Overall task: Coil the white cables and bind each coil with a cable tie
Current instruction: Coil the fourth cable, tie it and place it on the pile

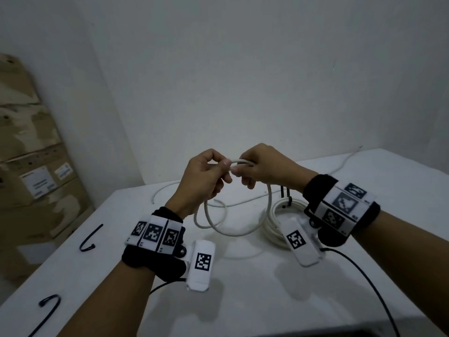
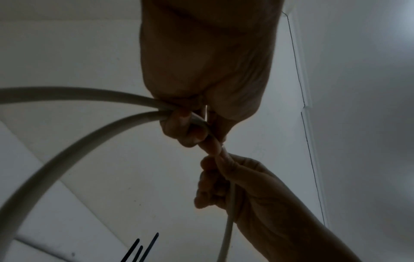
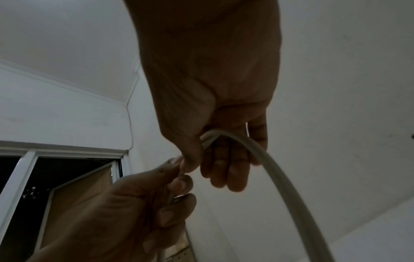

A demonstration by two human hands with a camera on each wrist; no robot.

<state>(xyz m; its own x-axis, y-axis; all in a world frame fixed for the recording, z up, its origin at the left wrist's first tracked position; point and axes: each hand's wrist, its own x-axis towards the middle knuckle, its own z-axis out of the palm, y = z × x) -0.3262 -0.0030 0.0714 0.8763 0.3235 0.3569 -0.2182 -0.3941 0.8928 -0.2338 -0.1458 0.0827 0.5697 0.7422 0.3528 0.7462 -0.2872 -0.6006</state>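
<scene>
Aloft, both hands (image 1: 233, 171) gripping white cable (image 1: 268, 205)

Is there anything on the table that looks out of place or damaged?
Nothing looks damaged. Two black cable ties lie bent on the table, far left of the finished coil. Both hands hold the white cable loops together.

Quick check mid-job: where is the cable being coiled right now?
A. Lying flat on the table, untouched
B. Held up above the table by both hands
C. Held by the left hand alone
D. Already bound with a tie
B: the left hand and right hand both grip the top of the white cable loop, which hangs down toward the table.
</scene>
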